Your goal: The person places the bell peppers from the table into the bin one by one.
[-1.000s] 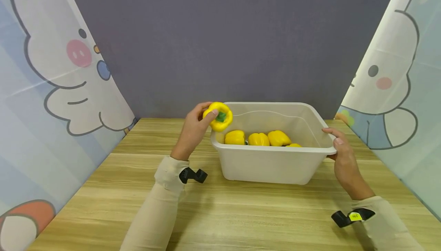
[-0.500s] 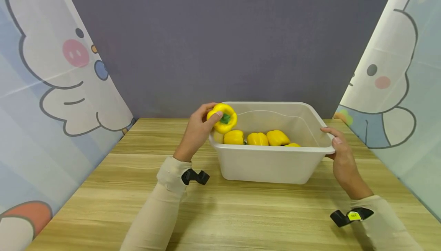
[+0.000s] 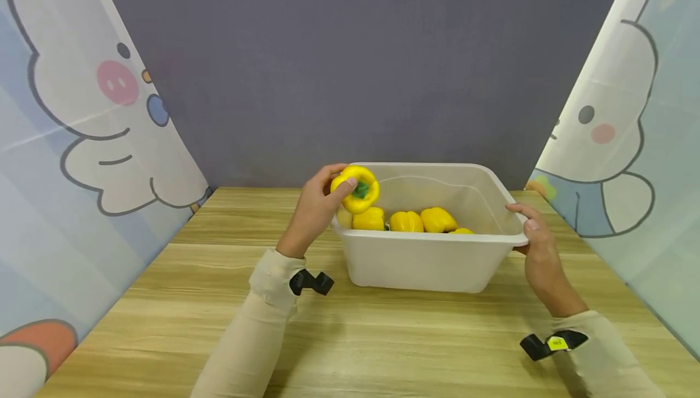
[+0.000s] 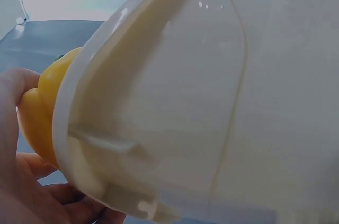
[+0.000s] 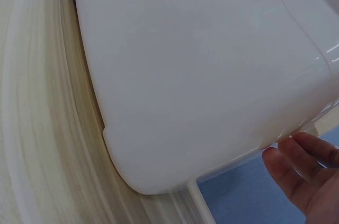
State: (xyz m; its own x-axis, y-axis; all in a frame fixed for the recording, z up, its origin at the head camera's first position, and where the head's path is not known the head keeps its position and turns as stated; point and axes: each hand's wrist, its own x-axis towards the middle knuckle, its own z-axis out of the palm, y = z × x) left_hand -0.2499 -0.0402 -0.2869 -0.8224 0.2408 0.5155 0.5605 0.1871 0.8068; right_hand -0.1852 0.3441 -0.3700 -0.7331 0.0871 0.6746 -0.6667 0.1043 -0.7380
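My left hand [image 3: 319,203] grips a yellow bell pepper [image 3: 371,184] over the left rim of a whitish plastic bin [image 3: 415,262]. Its green stem end faces me, with the thumb beside the stem. In the left wrist view the same pepper [image 4: 39,110] shows behind the bin's rim, fingers around it. On the right side, my right hand [image 3: 541,258] holds the bin's rim, thumb on top and fingers beneath. The right wrist view has those fingers [image 5: 296,166] against the underside of the rim. Several more yellow peppers [image 3: 406,222] lie inside the bin, partly hidden by its front wall.
The bin stands on a wood-grain table [image 3: 383,343]. A dark grey panel [image 3: 350,70] rises behind it. Cartoon-printed sheets flank the table on the left [image 3: 49,203] and right [image 3: 645,203]. Each wrist carries a small black camera mount [image 3: 312,282].
My left hand has moved slightly right with the pepper, bringing it further over the bin's left rim. The right hand keeps its hold on the rim.
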